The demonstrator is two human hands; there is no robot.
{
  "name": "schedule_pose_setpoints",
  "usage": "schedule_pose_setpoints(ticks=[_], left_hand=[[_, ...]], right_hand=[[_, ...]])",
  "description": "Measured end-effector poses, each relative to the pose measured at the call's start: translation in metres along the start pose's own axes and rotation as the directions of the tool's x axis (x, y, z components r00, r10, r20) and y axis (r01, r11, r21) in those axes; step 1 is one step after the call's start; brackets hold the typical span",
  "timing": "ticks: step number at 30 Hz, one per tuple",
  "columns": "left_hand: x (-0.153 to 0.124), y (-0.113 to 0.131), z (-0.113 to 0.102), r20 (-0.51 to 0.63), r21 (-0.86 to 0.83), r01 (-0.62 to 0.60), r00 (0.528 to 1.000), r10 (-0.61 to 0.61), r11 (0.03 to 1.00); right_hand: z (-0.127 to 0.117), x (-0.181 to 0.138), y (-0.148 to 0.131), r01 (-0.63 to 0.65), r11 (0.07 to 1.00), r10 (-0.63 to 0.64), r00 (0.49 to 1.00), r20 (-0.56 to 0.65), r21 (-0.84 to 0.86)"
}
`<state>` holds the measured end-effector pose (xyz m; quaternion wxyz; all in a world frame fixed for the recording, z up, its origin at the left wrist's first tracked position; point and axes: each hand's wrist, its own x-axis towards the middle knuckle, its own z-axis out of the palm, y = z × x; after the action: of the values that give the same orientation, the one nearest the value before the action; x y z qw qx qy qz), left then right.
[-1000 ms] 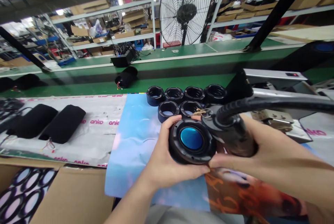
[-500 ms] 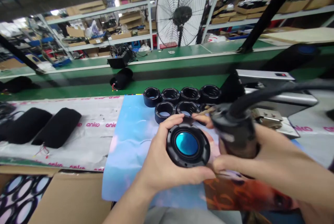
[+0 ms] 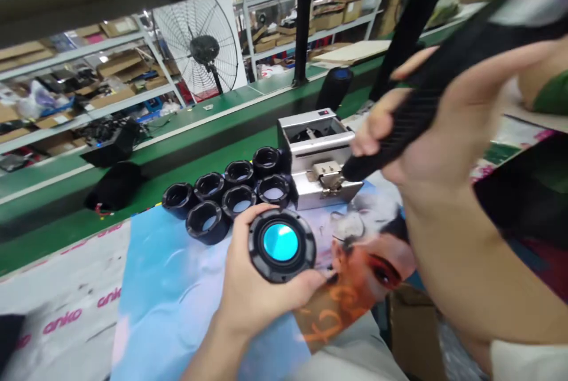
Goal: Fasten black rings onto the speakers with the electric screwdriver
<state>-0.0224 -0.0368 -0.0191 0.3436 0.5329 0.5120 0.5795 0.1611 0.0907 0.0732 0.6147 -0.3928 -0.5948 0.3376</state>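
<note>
My left hand [image 3: 252,295] holds a round black lens housing [image 3: 306,251] by its rim, the blue-green lens [image 3: 281,242] turned up towards me. Wrapped in my right hand [image 3: 457,126] is a black power screwdriver [image 3: 410,118], raised and slanting down to the left. Its nose is at the small metal block [image 3: 327,173] on the front of a silver box that looks like a screw feeder [image 3: 306,162]; whether they touch I cannot tell. Several black rings [image 3: 207,238] stand in two rows just beyond my left hand.
A printed blue and orange sheet [image 3: 164,286] lies under my hands on the bench. A black cylinder with wires [image 3: 113,186] is at the back left. Dark posts [image 3: 303,32] rise behind the feeder, with a large fan [image 3: 204,48] and shelves [image 3: 173,88] beyond.
My right hand has lifted the screwdriver away from the lens housing and carried it right to the silver box. The view has swung right; the left hand keeps hold of the housing.
</note>
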Motion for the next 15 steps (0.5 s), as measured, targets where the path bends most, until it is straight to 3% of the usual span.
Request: schedule_pose_setpoints(ticks=[2, 5, 9, 15], left_hand=[[0.012, 0.003, 0.018, 0.064, -0.063, 0.077, 0.995, -0.073, 0.995], [0.021, 0.005, 0.029, 0.082, -0.107, 0.153, 0.986, -0.144, 0.982], [0.022, 0.007, 0.028, 0.083, -0.139, 0.177, 0.983, -0.166, 0.974], [0.019, 0.008, 0.029, 0.051, -0.146, 0.152, 0.988, -0.146, 0.978]], right_hand=[[0.002, 0.005, 0.013, -0.018, 0.985, 0.013, 0.999, 0.034, 0.169], [0.005, 0.011, 0.028, -0.049, 0.978, 0.024, 0.992, 0.128, 0.203], [0.009, 0.013, 0.037, -0.048, 0.952, 0.001, 0.988, 0.151, 0.302], [0.008, 0.007, 0.038, -0.132, 0.952, 0.069, 0.971, 0.227, 0.275]])
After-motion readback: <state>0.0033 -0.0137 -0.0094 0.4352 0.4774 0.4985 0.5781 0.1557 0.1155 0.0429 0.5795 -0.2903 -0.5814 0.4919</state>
